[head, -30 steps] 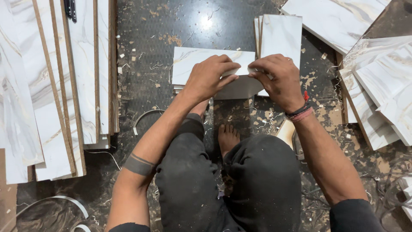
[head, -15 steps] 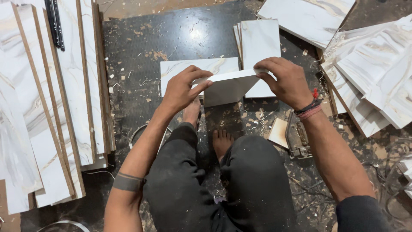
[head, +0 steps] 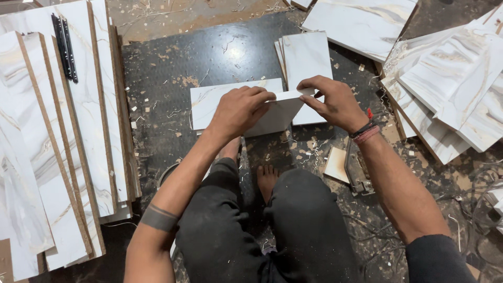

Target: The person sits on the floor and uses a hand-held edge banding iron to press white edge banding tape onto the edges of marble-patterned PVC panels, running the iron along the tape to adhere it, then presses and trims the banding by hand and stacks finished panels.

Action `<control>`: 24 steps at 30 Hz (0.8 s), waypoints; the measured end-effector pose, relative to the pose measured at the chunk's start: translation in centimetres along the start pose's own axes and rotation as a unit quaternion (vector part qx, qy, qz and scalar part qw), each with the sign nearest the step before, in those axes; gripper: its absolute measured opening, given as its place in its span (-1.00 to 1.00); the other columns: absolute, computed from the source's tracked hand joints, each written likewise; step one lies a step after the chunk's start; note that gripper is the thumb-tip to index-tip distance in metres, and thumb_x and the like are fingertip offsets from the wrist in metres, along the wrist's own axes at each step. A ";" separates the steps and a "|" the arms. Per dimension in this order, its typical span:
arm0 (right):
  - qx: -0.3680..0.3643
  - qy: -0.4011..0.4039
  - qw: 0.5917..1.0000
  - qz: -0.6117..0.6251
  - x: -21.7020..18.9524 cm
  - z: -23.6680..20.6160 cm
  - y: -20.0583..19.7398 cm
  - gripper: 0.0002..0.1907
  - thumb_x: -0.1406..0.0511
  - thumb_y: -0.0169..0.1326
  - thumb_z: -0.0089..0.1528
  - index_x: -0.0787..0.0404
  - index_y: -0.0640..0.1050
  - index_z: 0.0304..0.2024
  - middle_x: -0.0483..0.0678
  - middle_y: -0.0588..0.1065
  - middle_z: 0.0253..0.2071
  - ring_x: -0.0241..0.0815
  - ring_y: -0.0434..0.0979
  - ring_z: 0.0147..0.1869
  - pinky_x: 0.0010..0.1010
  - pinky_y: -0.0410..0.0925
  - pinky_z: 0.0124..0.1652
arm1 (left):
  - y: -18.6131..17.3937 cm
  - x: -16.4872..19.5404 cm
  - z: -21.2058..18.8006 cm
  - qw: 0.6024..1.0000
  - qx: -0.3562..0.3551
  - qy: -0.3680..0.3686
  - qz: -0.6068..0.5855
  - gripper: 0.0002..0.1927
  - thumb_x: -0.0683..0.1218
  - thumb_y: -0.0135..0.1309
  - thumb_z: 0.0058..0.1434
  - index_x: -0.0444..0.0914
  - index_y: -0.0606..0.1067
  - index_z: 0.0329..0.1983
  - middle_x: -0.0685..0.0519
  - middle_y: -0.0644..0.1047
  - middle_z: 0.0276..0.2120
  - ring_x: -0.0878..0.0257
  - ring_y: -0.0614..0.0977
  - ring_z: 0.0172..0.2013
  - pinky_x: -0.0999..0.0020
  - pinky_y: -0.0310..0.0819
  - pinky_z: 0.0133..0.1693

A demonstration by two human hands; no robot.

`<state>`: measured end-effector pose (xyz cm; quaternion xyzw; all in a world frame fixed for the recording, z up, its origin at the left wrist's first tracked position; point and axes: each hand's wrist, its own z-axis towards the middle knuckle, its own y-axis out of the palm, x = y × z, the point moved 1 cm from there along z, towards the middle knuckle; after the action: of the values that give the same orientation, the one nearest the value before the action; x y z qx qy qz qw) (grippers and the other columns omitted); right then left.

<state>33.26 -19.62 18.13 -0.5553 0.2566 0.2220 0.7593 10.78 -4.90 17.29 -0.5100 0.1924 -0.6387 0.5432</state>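
White marble-patterned panel (head: pixel 280 112) sat raised on edge at the middle of the dark floor mat (head: pixel 173 78), tilted, just in front of the person's knees. The left hand (head: pixel 238 110) was closed over its left part, fingers curled across the top edge. The right hand (head: pixel 335 102) pinched the panel's upper right corner between thumb and fingertips. A flat panel (head: pixel 209 99) of the same pattern lay under and behind it, reaching toward 9 o'clock. At 12 o'clock a small stack of panels (head: pixel 309 55) rested on the mat, touching the held piece's far side. Long laminated strips (head: pixel 63 147) lay in rows at 9 o'clock, with a black drawer slide (head: pixel 65 47) on top of them. At 3 o'clock more panels (head: pixel 450 94) were heaped, overlapping. At 5 o'clock a small offcut (head: pixel 336 164) lay beside a metal tool (head: pixel 359 173), amid wood shavings.
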 end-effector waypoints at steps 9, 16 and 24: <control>0.033 0.162 0.984 0.067 6.0 -4.6 -1.4 -0.55 0.22 0.25 0.28 0.16 0.50 0.20 0.01 0.54 0.13 -0.13 0.55 0.22 -0.33 0.46 0.07 | 0.5 0.2 -0.4 0.999 0.029 -0.011 -0.012 -0.88 -0.05 0.17 0.29 -0.10 0.66 -0.15 0.16 0.67 -0.16 0.15 0.67 -0.21 0.24 0.54 -0.23; -0.140 0.481 0.834 -0.230 14.9 -19.4 -1.3 -0.42 -0.10 -0.03 0.37 0.16 0.51 0.20 0.17 0.60 0.03 0.11 0.63 0.09 -0.03 0.43 0.08 | 0.2 0.5 -0.7 0.999 0.020 -0.023 -0.024 -0.87 -0.07 0.17 0.27 -0.10 0.67 -0.17 0.15 0.68 -0.19 0.10 0.67 -0.26 0.20 0.53 -0.25; -0.097 0.466 0.870 -0.130 16.1 -22.1 1.5 -0.46 0.01 -0.03 0.34 0.25 0.51 0.18 0.29 0.55 0.10 0.29 0.52 0.22 -0.01 0.34 0.18 | 0.9 0.2 -1.6 0.999 0.045 0.000 -0.030 -0.88 -0.07 0.14 0.26 -0.12 0.65 -0.19 0.08 0.67 -0.27 0.04 0.69 -0.25 0.12 0.53 -0.24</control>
<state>41.57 -39.50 1.18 -0.6932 0.4833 -0.1400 0.5161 9.90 -5.89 16.05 -0.4905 0.1481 -0.6630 0.5458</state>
